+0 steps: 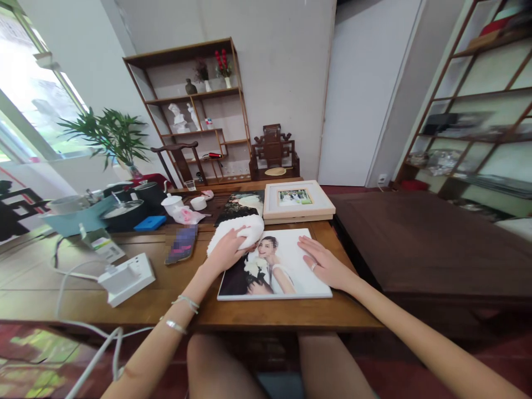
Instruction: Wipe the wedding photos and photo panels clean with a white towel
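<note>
At the left of the brown, smooth-grained wooden table (166, 299), a white, boxy plastic power strip (127, 280) sits near the near edge, its pale cable drooping over. Farther in lies a flat, rounded-corner slab (182, 245), its surface blurred. Next, the left hand (228, 249) grasps a fluffy, bunched white cloth (220, 234), which overlaps the far left corner of a glossy, square-edged photo panel (270, 271) showing a couple. That panel lies directly along the table's near edge, toward its right corner, between both hands. The right hand (328, 266), ringed and unclenched, rests flat on its white right side. Behind, a pale, thick-bordered rectangular frame (322, 205) lies by the table's right edge.
</note>
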The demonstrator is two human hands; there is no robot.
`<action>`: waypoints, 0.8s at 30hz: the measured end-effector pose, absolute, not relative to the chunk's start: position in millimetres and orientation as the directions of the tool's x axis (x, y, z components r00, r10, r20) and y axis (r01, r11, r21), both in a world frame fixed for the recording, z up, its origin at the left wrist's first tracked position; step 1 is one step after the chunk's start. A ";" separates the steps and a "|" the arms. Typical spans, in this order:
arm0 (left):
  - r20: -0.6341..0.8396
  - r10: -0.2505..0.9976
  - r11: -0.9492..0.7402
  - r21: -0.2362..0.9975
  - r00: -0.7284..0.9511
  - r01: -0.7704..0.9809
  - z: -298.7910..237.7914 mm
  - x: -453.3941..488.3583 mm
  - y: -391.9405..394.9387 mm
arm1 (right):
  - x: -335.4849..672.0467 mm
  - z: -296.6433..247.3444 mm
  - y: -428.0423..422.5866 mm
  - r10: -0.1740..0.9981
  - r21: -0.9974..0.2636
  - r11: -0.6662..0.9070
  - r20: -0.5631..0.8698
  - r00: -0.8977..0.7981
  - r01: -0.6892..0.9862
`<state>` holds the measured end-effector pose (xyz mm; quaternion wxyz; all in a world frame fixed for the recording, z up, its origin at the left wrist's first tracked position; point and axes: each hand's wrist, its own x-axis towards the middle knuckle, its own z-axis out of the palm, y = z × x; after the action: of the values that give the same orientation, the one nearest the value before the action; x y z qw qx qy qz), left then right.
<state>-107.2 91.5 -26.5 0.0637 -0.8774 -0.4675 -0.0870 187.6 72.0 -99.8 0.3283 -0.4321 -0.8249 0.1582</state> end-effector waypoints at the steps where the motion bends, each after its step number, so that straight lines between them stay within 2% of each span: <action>1: 0.201 0.806 -0.562 -0.031 0.556 0.826 -26.9 -105.6 88.4 | 187.8 -99.5 71.9 0.813 -0.538 0.581 0.409 -0.414 0.610; 9: 0.064 0.762 -0.647 0.016 0.645 0.762 -18.4 -75.4 17.0 | 187.2 -98.9 69.1 0.825 -0.548 0.566 0.387 -0.412 0.616; 13: 0.031 0.648 -0.762 0.039 0.761 0.647 -19.3 -57.0 -26.3 | 188.0 -102.5 70.5 0.814 -0.549 0.580 0.408 -0.413 0.602; 17: 0.060 0.564 -0.826 0.061 0.824 0.560 -23.0 -49.8 -42.2 | 188.8 -104.0 72.5 0.803 -0.540 0.596 0.412 -0.430 0.595; 21: 0.091 0.635 -0.772 0.107 0.767 0.627 -21.7 -51.0 -23.9 | 188.1 -103.2 72.1 0.802 -0.528 0.597 0.416 -0.429 0.604; 24: 0.114 0.718 -0.695 0.092 0.686 0.713 -19.5 -52.1 3.7 | 187.4 -102.2 71.1 0.806 -0.535 0.591 0.416 -0.421 0.604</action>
<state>-52.1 3.7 -19.5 -0.0203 -0.9180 -0.3897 -0.0705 187.4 71.1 -102.2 0.3298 -0.4252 -0.8288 0.1534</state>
